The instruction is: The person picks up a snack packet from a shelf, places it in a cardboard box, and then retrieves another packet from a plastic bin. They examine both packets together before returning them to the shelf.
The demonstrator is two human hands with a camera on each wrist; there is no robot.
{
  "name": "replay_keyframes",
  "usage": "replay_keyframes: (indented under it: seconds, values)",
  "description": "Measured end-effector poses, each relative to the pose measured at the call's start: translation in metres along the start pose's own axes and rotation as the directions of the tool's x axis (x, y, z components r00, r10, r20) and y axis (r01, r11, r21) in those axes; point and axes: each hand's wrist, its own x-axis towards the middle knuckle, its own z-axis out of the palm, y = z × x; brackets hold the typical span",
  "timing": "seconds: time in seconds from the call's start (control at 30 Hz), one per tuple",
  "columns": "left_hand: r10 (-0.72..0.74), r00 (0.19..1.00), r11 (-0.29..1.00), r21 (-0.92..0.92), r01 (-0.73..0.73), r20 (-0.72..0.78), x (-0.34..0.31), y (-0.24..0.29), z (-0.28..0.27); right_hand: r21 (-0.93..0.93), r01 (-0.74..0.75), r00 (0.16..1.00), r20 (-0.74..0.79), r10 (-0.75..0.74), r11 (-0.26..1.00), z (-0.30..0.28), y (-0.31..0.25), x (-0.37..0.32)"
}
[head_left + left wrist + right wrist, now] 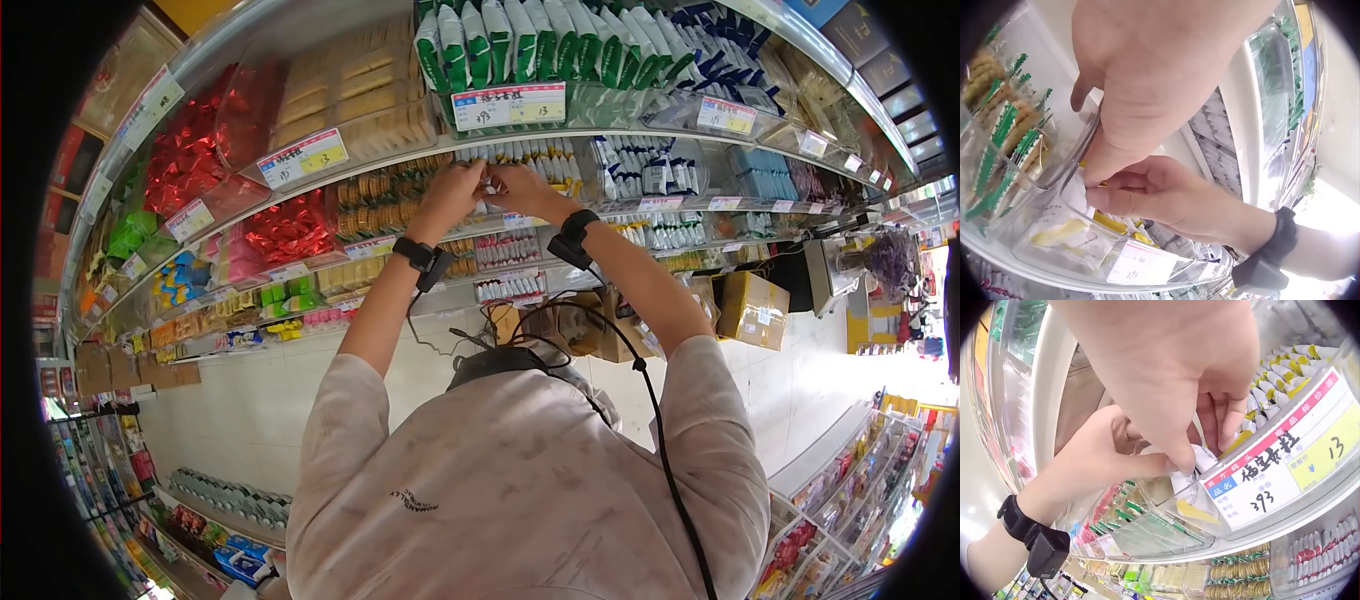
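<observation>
Both hands meet at the front left corner of a clear bin (1247, 517) of white packets with yellow ends (1285, 378). My right hand (1172, 369) pinches a white packet (1186, 481) between thumb and fingers, just behind the bin's front wall. From the left, my left hand (1141, 81) reaches over the clear divider, its thumb and curled fingers on the same packet beside the right fingertips. Part of the packet is hidden by the hands. In the head view, the left hand (456, 192) and right hand (522, 190) nearly touch.
A price tag (1279, 450) is fixed to the bin's front. Green-edged cookie packs (1010, 137) fill the bin to the left. The shelf above bears green and white packets (540, 45); more snack bins lie below. Cardboard boxes (752, 310) stand on the floor at right.
</observation>
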Motion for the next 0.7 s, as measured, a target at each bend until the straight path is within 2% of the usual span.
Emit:
replay_keyframes:
  seconds: [0.07, 0.17, 0.27, 0.37, 0.47, 0.67, 0.7]
  values:
    - [-0.060, 0.998, 0.998, -0.008, 0.060, 0.003, -0.003, 0.005, -0.006, 0.050, -0.016, 1.000, 0.012, 0.015, 0.999, 0.000, -0.001, 0.002]
    - [0.009, 0.991, 0.984, 0.180, 0.014, -0.131, -0.012, 0.016, -0.016, 0.104, 0.004, 1.000, -0.017, -0.003, 0.995, 0.011, 0.018, 0.005]
    - [-0.030, 0.999, 0.993, 0.112, 0.034, -0.036, -0.013, 0.011, -0.019, 0.060, -0.061, 0.994, -0.084, 0.066, 0.996, 0.004, 0.009, 0.006]
    - [-0.029, 0.997, 0.981, 0.189, 0.041, -0.067, -0.013, 0.008, -0.010, -0.023, -0.117, 0.991, -0.068, 0.115, 0.993, 0.003, 0.006, 0.011]
    - [-0.114, 0.988, 0.971, 0.200, 0.132, -0.100, -0.013, -0.003, 0.008, -0.063, -0.108, 0.992, -0.078, 0.103, 0.992, 0.004, 0.005, 0.010]
    - [-0.110, 0.989, 0.974, 0.189, 0.128, -0.103, -0.013, 0.003, 0.010, -0.014, -0.027, 1.000, -0.008, 0.027, 1.000, 0.008, 0.022, 0.015]
    - [-0.119, 0.989, 0.972, 0.191, 0.135, -0.089, -0.012, 0.003, 0.010, -0.090, 0.000, 1.000, 0.014, 0.001, 0.996, 0.014, 0.029, 0.017]
